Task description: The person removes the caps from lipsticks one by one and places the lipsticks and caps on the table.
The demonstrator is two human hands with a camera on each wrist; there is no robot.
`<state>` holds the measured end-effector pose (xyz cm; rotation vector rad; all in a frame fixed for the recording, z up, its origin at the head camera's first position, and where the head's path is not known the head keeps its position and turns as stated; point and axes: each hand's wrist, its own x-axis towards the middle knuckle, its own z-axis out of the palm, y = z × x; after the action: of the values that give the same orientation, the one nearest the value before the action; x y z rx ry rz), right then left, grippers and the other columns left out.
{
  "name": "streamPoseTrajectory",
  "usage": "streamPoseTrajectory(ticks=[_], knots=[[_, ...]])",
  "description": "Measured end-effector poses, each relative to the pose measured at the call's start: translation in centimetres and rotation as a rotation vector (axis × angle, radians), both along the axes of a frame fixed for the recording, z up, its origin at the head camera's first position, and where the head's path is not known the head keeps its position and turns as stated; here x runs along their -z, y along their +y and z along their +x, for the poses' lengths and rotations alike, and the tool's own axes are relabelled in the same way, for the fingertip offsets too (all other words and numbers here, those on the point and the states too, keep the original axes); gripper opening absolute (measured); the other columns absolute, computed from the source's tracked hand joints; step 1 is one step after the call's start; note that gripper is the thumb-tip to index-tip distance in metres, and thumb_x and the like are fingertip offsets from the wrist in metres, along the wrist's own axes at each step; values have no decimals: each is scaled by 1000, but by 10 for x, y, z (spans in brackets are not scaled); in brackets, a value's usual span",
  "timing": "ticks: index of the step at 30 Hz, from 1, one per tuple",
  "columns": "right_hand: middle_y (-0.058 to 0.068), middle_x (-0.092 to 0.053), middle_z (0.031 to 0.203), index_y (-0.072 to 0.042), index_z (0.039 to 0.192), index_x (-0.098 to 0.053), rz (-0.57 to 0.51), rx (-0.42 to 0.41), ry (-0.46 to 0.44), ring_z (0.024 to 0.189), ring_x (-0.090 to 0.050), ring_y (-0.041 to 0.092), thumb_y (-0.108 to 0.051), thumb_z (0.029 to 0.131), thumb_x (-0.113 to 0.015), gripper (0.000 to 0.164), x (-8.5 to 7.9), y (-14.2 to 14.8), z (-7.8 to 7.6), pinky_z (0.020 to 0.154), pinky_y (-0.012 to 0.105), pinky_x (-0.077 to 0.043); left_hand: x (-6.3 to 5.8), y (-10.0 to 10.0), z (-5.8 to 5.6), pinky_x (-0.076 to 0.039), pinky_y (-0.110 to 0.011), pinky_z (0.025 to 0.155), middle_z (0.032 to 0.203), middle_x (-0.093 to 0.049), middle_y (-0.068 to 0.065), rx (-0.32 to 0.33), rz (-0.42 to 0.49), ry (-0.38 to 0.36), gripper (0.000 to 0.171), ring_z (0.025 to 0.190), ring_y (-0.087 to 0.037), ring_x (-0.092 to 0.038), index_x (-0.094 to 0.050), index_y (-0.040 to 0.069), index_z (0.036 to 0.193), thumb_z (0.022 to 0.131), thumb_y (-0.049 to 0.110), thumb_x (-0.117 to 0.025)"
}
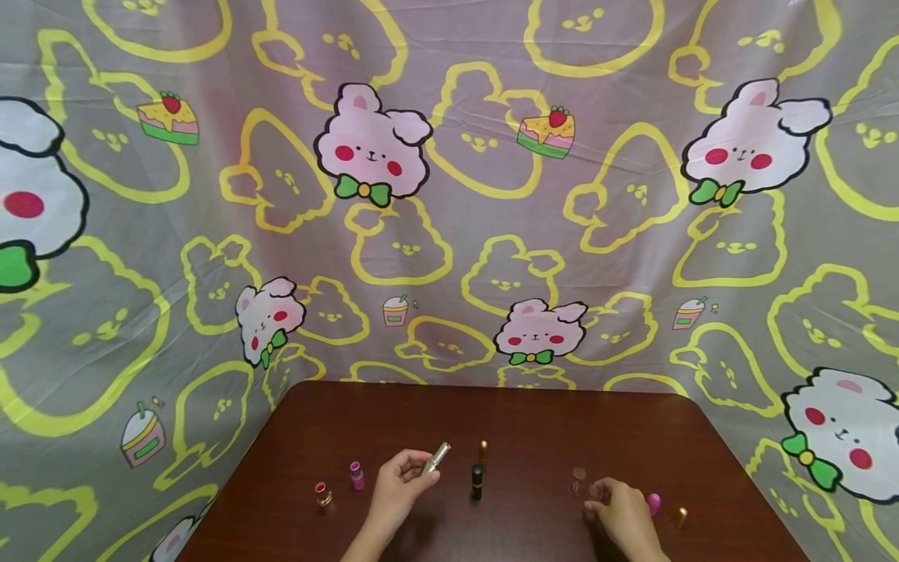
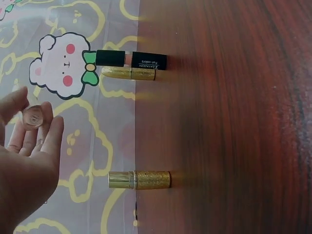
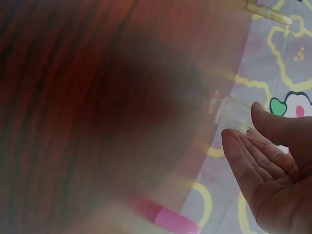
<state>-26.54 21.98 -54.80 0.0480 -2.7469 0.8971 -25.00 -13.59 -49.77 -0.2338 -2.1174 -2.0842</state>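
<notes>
My left hand (image 1: 400, 488) pinches a slim, pale metallic lipstick tube (image 1: 437, 458) above the table. In the left wrist view its rounded end shows between the thumb and fingers. My right hand (image 1: 621, 515) is low over the right side, with a clear cap (image 3: 235, 113) between thumb and fingertips. Close to that hand another clear cap (image 1: 578, 481) stands on the table. A black lipstick (image 1: 477, 482) and a gold lipstick (image 1: 484, 453) stand upright between the hands. Left of the left hand are a pink lipstick (image 1: 357, 478) and a red lipstick (image 1: 323, 495).
A pink cap (image 1: 654, 503) and a gold cap (image 1: 682, 517) stand just right of the right hand. One more gold tube (image 2: 141, 180) is upright in the left wrist view. The dark brown table (image 1: 393, 410) meets a patterned cloth (image 1: 449, 234) at its back and sides.
</notes>
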Motion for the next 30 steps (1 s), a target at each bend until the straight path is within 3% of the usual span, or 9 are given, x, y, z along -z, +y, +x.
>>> streamPoseTrajectory(ticks=[7,19,30], knots=[[0,-59,69,-5,77,-62,14,-22,-34,65,-57,19,-11,64,-76,20,6,3,0,58,37,-46,3,-3,1,-48,-25,73,94,-60,-20,15,-58,34,29,88,-34,-57,-56,-9,99,72,-3,-67],[-2,-59,68,-5,76,-62,14,-27,-23,65,-57,18,-10,63,-76,19,10,3,0,59,37,-46,11,-9,5,-49,-22,70,105,-56,-25,49,-69,35,36,92,-36,-56,-53,-13,107,74,-5,-65],[-2,-59,70,-6,77,-61,13,-35,-8,67,-58,19,-11,63,-77,21,13,4,-1,60,38,-46,26,-15,7,-49,-21,64,95,-59,-25,-4,-132,59,30,80,-25,-60,-57,-11,100,72,-5,-66]])
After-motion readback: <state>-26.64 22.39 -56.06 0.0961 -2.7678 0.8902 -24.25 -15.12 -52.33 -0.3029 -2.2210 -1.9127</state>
